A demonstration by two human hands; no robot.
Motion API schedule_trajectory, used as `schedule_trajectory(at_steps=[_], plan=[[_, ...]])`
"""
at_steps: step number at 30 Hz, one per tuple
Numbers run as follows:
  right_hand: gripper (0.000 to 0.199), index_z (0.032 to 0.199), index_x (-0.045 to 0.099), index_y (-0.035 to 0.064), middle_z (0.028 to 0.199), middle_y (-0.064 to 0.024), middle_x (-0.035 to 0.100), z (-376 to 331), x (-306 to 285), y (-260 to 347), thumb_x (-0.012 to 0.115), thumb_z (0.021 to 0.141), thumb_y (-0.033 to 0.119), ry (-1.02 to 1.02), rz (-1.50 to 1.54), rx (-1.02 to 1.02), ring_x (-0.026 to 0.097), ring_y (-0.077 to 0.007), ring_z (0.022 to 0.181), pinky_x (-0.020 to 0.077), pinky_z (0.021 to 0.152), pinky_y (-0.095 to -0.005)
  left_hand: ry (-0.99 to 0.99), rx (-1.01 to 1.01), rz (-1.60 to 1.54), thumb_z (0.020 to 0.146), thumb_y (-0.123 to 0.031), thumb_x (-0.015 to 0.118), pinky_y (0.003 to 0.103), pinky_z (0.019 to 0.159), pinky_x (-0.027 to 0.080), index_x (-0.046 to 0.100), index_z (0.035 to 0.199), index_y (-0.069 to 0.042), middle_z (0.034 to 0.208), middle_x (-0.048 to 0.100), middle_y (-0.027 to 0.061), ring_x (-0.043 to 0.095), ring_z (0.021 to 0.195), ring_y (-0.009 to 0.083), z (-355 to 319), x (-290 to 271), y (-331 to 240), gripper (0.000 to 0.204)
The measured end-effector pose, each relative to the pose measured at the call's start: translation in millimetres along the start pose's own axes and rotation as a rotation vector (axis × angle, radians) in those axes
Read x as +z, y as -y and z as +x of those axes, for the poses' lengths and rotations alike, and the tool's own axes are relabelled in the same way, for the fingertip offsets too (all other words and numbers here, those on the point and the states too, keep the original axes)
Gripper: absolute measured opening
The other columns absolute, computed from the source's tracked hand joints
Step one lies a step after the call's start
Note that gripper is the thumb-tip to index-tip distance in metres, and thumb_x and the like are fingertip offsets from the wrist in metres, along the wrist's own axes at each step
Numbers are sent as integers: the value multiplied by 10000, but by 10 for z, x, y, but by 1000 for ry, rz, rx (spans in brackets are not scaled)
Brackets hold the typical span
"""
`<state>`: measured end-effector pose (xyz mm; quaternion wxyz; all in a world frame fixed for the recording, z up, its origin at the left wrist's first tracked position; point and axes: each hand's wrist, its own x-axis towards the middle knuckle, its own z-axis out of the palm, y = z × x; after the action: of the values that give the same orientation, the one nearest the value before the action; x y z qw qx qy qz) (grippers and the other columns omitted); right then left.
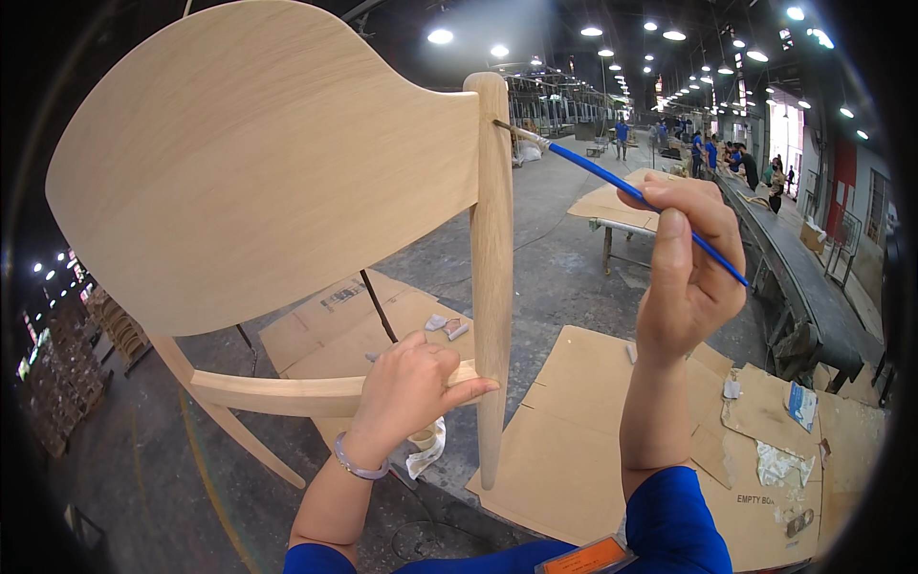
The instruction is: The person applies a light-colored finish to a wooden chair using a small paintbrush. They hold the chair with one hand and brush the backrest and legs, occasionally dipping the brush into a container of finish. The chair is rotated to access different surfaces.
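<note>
The left hand (406, 383) wraps its fingers around the unfinished wooden chair's (258, 172) lower rail, beside the rear post. The right hand (684, 253) pinches a blue-handled fine brush (612, 177), tip touching the post beyond its fingers. Short, light dabs with the chair braced would do best. What the bristles carry is too small to tell.

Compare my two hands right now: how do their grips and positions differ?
The right hand is raised and pinches a thin blue brush, its tip at the top of the chair post; the left hand sits lower, gripping the chair rail near that post. The left wrist wears a bracelet; the right shows none. Both arms have blue sleeves.
</note>
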<state>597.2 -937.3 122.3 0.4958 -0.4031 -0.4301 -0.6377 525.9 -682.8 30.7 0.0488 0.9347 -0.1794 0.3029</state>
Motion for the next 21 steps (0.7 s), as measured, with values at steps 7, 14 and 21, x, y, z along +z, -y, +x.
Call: schedule_trajectory(at_steps=[7,14,21], plan=[[232,1040,733,-42,968,-145,752,-18,92,12,607,872,-141,3,2,13,692,-236,925,565,925,-398,-10,4,6,844,-620,787,406,599,498,622,637,-47,606,578,64,555,708,240,-4,-2,69,631],[206,1023,735,-40,971,-147,746,-24,164,1,614,879,-124,1,-9,12,691,-232,921,556,900,-371,-8,-1,-4,844,-595,798,409,618,502,622,639,-43,609,580,72,555,709,253,-12,-22,136,615],[195,1022,735,-43,970,-145,743,-49,226,-20,613,887,-113,-17,17,14,691,-227,926,549,881,-358,-10,-17,5,839,-587,804,415,622,501,615,635,-44,609,582,77,554,702,260,-29,-30,198,610]])
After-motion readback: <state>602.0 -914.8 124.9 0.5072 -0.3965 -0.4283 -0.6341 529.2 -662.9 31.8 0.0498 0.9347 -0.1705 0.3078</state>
